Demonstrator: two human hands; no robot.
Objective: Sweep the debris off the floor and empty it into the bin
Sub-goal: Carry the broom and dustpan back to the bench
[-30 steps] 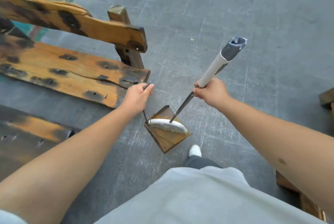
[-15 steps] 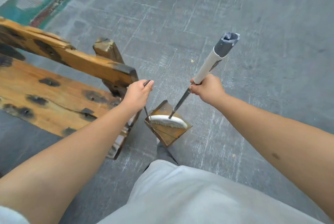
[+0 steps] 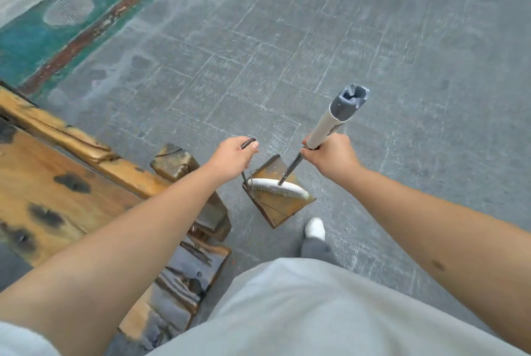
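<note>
A rusty metal dustpan (image 3: 275,206) hangs below my hands over the grey floor (image 3: 287,54). My left hand (image 3: 232,158) is closed around the top of its thin upright wire handle. My right hand (image 3: 330,156) grips the broom's white handle (image 3: 324,130), which ends in a grey cap at the top. The white broom head (image 3: 277,187) rests across the dustpan's mouth. I cannot make out any debris inside the pan. No bin is in view.
A scorched wooden bench (image 3: 71,171) stands close on my left, its end almost under my left arm. A green and red painted band (image 3: 57,28) runs along the floor at the far left. My white shoe (image 3: 314,227) is just behind the dustpan.
I have walked forward along the bench: it has slid back and to the left in view, and more open floor shows ahead. Both hands keep the same hold on dustpan and broom.
</note>
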